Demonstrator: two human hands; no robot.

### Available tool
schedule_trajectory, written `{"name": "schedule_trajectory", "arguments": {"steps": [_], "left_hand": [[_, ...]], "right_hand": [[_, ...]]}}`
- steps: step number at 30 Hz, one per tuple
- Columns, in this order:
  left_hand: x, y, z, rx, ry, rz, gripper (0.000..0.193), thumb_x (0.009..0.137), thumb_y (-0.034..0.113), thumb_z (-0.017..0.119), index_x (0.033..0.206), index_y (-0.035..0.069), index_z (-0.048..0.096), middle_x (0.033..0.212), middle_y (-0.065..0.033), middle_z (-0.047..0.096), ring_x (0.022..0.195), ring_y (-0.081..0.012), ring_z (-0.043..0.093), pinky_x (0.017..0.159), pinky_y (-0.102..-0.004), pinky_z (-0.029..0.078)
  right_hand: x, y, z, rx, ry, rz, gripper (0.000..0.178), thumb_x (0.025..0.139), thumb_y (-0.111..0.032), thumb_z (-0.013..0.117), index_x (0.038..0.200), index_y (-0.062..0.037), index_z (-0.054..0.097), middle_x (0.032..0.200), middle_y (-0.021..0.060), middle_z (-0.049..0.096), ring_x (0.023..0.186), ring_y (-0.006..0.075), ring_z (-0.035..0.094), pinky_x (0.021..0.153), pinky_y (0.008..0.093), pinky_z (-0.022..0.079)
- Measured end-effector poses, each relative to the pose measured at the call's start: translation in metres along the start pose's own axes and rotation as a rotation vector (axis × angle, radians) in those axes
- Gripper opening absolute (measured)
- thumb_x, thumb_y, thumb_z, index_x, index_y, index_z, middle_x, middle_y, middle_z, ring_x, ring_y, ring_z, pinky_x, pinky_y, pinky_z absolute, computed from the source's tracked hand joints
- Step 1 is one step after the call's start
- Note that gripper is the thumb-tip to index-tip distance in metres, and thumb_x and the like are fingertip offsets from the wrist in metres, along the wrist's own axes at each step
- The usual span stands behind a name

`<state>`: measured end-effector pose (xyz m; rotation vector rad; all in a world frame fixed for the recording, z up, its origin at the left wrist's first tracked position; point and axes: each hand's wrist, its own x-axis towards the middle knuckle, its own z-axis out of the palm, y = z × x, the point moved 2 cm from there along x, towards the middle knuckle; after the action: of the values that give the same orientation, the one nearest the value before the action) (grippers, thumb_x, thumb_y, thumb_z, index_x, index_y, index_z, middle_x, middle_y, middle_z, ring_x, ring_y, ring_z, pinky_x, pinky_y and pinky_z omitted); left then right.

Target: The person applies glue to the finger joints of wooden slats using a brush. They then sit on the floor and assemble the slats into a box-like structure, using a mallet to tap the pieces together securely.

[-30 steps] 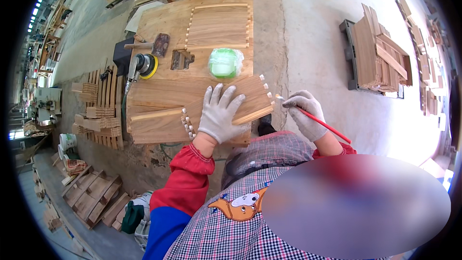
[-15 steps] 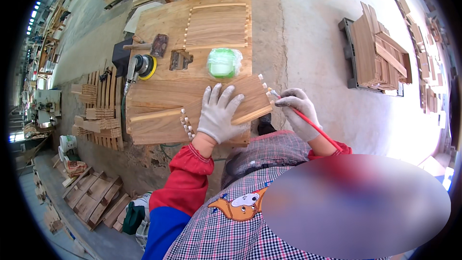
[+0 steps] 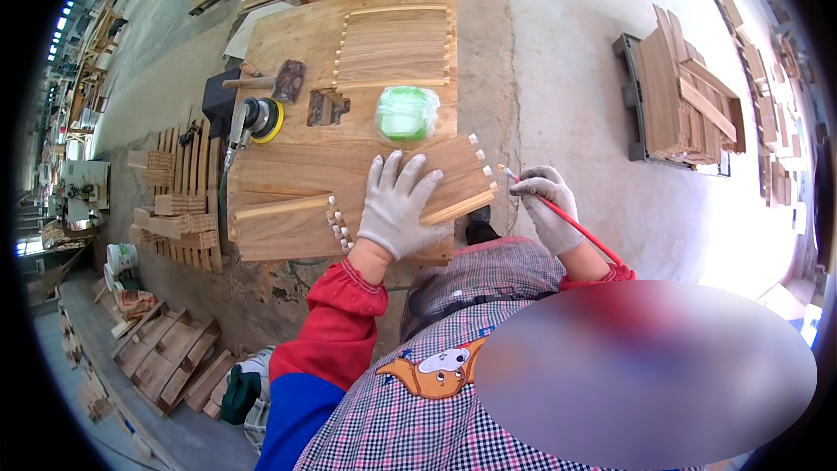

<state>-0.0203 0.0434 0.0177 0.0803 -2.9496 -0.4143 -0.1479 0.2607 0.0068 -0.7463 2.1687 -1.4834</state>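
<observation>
My left hand (image 3: 394,207), in a whitish work glove, lies flat with fingers spread on a wooden board (image 3: 455,166). White-coated, notched joints line both short ends of this board. It rests at a slant over other brown boards (image 3: 288,162) on the workbench. My right hand (image 3: 551,202), also gloved, is closed round a thin brush with a red handle (image 3: 571,222). The bristles point left, a short gap from the board's right end. Just beyond the board stands a green-and-white tub (image 3: 404,118) wrapped in clear plastic.
On the workbench (image 3: 292,39) are a yellow-rimmed sander (image 3: 259,119), a mallet (image 3: 286,83) and a jointed panel (image 3: 392,45) at the far side. The bench top has a cut-out hole (image 3: 329,108). Stacked boards (image 3: 684,92) sit on a pallet at right; more timber (image 3: 183,218) stands left.
My right hand has drawn the brush slightly right, so its bristles have come away from the board's end. My left hand and the board stay in place.
</observation>
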Motion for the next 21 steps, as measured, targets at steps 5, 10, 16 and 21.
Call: {"name": "schedule_trajectory", "arguments": {"steps": [5,10,16,21], "left_hand": [[-0.002,-0.001,0.0,0.002,-0.001,-0.002,0.075,0.058,0.056,0.071,0.119,0.014,0.056,0.128,-0.0149,0.045,0.122,-0.0407,0.035,0.105,-0.0551,0.021],[-0.001,0.0,0.0,0.008,-0.014,-0.011,0.074,0.059,0.055,0.071,0.119,0.015,0.056,0.128,-0.0148,0.045,0.122,-0.0407,0.035,0.105,-0.0548,0.021],[-0.001,0.0,0.0,-0.001,-0.007,-0.007,0.074,0.059,0.055,0.071,0.119,0.014,0.056,0.128,-0.0145,0.045,0.122,-0.04,0.035,0.106,-0.0547,0.021],[-0.002,0.0,-0.001,0.002,-0.007,-0.017,0.074,0.059,0.056,0.071,0.119,0.014,0.056,0.128,-0.0143,0.045,0.123,-0.0394,0.034,0.106,-0.0546,0.02]], "right_hand": [[-0.001,-0.027,0.001,0.135,-0.032,-0.014,0.018,0.074,0.004,0.053,0.086,-0.0005,0.066,0.099,0.0108,0.055,0.089,0.02,0.055,0.077,0.0282,0.046],[-0.002,-0.035,-0.002,-0.002,-0.042,-0.016,0.019,0.072,0.002,0.054,0.086,0.0002,0.066,0.095,0.0132,0.057,0.087,0.023,0.057,0.077,0.031,0.047],[0.002,-0.042,-0.005,-0.078,-0.145,-0.037,0.018,0.07,0.001,0.054,0.084,0.0008,0.066,0.09,0.0142,0.059,0.082,0.025,0.058,0.074,0.0324,0.048],[0.002,-0.037,-0.015,-0.045,-0.083,0.006,0.018,0.071,0.001,0.055,0.085,-0.0005,0.066,0.09,0.0143,0.059,0.082,0.026,0.058,0.074,0.0316,0.048]]}}
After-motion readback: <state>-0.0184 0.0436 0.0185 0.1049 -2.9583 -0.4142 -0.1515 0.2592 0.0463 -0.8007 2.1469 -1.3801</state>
